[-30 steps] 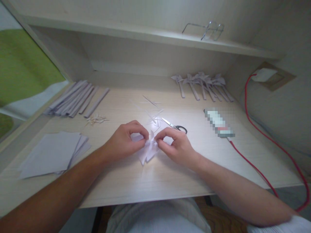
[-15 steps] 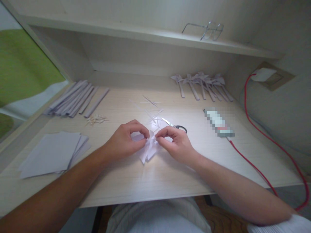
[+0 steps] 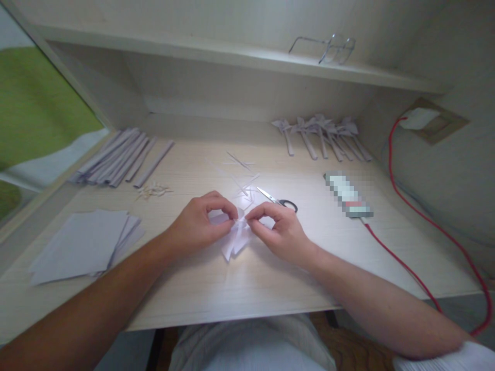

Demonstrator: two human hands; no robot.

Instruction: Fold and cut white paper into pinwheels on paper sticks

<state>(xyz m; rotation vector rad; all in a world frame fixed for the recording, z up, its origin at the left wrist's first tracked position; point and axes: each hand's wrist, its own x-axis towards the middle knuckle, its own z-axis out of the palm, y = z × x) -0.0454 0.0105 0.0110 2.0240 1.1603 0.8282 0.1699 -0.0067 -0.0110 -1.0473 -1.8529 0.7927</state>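
Note:
A small folded white paper piece (image 3: 235, 238) lies on the desk's middle, its flaps fanning out below my fingers. My left hand (image 3: 201, 222) pinches its left side between thumb and forefinger. My right hand (image 3: 276, 228) pinches its right side the same way, fingertips almost meeting the left hand's. Both hands rest on the light wooden desk (image 3: 247, 283).
Small scissors (image 3: 278, 200) and thin paper offcuts (image 3: 242, 178) lie just behind my hands. A stack of paper sheets (image 3: 83, 242) sits front left, rolled paper sticks (image 3: 118, 157) back left, finished paper pinwheels (image 3: 323, 135) back right. A red cable (image 3: 410, 268) crosses the right side. Glasses (image 3: 328, 49) rest on the shelf.
My fingertips have drawn slightly closer together on the paper piece. Otherwise almost nothing has moved.

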